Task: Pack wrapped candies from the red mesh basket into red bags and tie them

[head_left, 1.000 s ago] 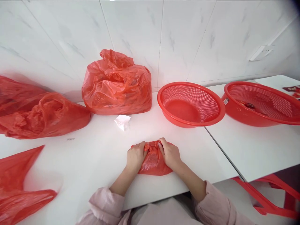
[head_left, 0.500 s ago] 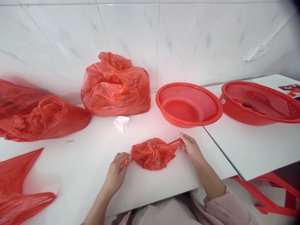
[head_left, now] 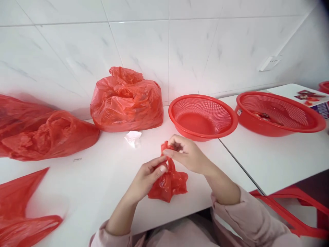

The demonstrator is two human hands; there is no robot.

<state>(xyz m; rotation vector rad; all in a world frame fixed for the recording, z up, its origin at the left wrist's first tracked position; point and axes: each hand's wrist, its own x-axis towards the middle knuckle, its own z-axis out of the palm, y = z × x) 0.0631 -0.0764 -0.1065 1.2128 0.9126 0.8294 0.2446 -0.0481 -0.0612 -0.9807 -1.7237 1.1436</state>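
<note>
A small red plastic bag rests on the white table, its twisted handles drawn up in the middle. My left hand pinches a handle close to the knot, thumb and fingers pressed together. Just above and to the right, my right hand is closed on the upper handle ends. The two hands nearly touch over the bag. Part of the handles is hidden behind my fingers.
A crumpled white paper lies behind the bag. Full red bags stand along the tiled wall. Two red strainer baskets are at the right; the farther one holds small items. A flat red bag lies at the left edge.
My hands have come together over the bag from its two sides. The stretched-out handles are now gathered upward, and the bag has turned. The view has tilted slightly up.
</note>
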